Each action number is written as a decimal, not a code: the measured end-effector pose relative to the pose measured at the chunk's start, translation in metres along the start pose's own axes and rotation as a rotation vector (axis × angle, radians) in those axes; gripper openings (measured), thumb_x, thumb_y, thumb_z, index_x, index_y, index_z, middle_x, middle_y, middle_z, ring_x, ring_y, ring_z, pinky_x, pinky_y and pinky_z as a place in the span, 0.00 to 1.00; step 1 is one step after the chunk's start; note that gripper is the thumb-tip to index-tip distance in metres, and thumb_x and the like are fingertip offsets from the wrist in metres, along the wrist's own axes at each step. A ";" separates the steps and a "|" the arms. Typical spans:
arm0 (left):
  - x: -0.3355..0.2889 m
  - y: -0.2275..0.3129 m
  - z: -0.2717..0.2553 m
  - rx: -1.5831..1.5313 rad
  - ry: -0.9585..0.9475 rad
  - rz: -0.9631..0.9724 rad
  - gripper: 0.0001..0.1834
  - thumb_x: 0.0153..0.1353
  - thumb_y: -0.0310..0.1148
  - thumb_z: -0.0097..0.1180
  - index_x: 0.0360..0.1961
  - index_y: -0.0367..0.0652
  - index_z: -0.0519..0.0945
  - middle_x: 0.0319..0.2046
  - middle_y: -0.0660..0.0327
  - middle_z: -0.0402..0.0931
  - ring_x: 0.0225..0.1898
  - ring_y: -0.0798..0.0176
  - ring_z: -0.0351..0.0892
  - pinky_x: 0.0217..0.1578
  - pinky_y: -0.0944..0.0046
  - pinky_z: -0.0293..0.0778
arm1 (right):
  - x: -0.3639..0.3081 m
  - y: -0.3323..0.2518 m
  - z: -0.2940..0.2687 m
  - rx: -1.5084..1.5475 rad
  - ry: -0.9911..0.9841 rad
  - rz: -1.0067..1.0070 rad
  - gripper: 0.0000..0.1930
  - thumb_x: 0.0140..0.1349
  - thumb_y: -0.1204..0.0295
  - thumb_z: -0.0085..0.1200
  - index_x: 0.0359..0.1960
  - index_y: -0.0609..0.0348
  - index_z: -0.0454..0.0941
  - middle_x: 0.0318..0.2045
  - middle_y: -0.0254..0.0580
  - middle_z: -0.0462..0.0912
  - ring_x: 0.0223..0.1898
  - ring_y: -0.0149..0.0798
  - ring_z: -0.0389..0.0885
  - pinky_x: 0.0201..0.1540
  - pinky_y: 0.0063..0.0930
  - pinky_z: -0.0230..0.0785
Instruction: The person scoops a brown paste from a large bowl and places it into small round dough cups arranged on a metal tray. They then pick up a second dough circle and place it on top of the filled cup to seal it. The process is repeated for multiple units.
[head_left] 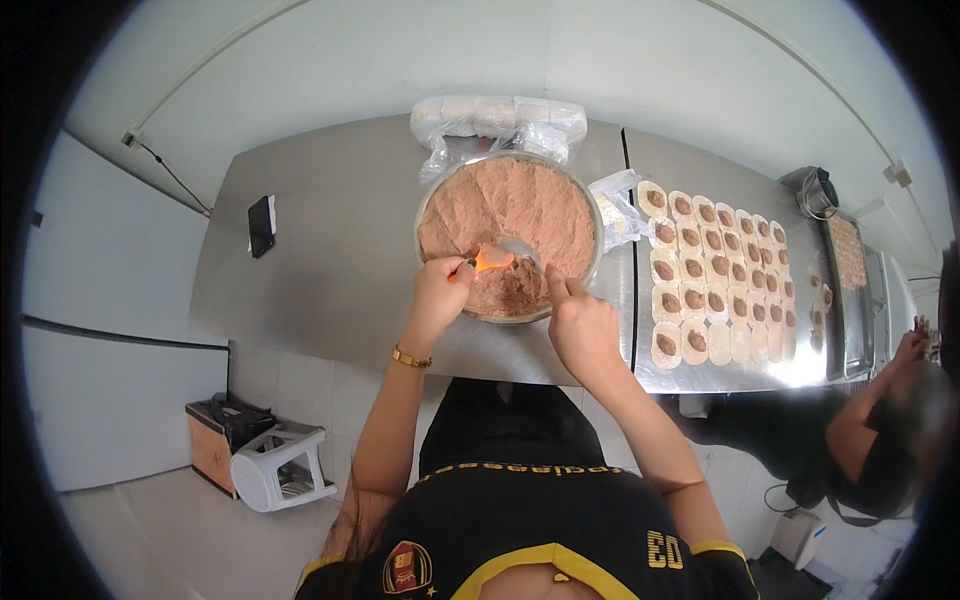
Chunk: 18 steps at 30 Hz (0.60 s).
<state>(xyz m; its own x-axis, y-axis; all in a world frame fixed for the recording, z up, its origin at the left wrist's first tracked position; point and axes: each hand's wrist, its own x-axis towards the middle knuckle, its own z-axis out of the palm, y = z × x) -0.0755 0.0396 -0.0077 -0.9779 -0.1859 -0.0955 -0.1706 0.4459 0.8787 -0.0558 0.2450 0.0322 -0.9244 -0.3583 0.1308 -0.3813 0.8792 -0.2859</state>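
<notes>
A wide round metal bowl point(597, 262) stands on the steel table, filled with pinkish minced filling point(510, 200). At its near side my left hand point(438, 292) is closed around a small orange spoon-like tool point(494, 260) with filling on it. My right hand point(582, 322) grips the handle of a metal spoon point(520, 247), whose head reaches into the filling beside the orange tool. Around the two tools the filling is dug out and looks darker. Both hands are over the bowl's near rim.
Rows of dough wrappers point(718, 240), most topped with filling, lie on the right-hand table. A plastic-wrapped stack point(500, 115) sits behind the bowl. A phone point(261, 227) lies far left. At the right, another person point(880, 430) is near a tray point(848, 255). A grey stool point(280, 468) stands lower left.
</notes>
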 end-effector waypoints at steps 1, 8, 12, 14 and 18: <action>0.001 -0.001 0.000 -0.037 -0.030 -0.055 0.11 0.57 0.30 0.48 0.24 0.34 0.78 0.11 0.59 0.67 0.15 0.70 0.67 0.19 0.65 0.62 | 0.000 0.000 0.002 -0.016 -0.012 -0.047 0.24 0.50 0.79 0.46 0.52 0.66 0.69 0.29 0.48 0.77 0.24 0.48 0.81 0.24 0.37 0.74; -0.009 0.007 -0.007 -0.233 -0.081 -0.131 0.13 0.59 0.30 0.49 0.21 0.33 0.76 0.14 0.69 0.65 0.19 0.77 0.59 0.20 0.70 0.57 | 0.000 0.010 0.037 -0.132 0.135 -0.264 0.26 0.50 0.76 0.48 0.54 0.70 0.65 0.27 0.43 0.74 0.25 0.38 0.81 0.21 0.28 0.73; -0.014 0.007 -0.007 -0.310 -0.105 -0.081 0.13 0.60 0.30 0.48 0.20 0.36 0.73 0.15 0.72 0.61 0.18 0.80 0.54 0.18 0.74 0.51 | -0.003 0.012 0.046 -0.010 0.104 -0.148 0.29 0.45 0.79 0.49 0.55 0.63 0.67 0.28 0.45 0.74 0.23 0.46 0.79 0.25 0.37 0.73; -0.015 0.004 -0.007 -0.332 -0.106 -0.050 0.13 0.61 0.31 0.47 0.20 0.38 0.73 0.15 0.74 0.59 0.17 0.81 0.51 0.17 0.75 0.48 | 0.000 0.011 0.041 0.012 0.058 -0.090 0.28 0.46 0.80 0.48 0.54 0.62 0.69 0.27 0.46 0.75 0.22 0.48 0.78 0.26 0.38 0.73; -0.019 0.004 -0.008 -0.447 -0.125 -0.031 0.13 0.63 0.32 0.47 0.22 0.38 0.73 0.16 0.73 0.60 0.17 0.80 0.53 0.17 0.74 0.50 | 0.012 0.030 0.041 0.150 0.072 -0.053 0.22 0.49 0.81 0.47 0.49 0.59 0.74 0.24 0.48 0.77 0.22 0.51 0.77 0.27 0.41 0.71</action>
<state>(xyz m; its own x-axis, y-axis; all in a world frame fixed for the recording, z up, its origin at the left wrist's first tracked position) -0.0571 0.0376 0.0016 -0.9849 -0.0739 -0.1567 -0.1582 0.0159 0.9873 -0.0786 0.2548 -0.0137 -0.9015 -0.3752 0.2156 -0.4324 0.8006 -0.4147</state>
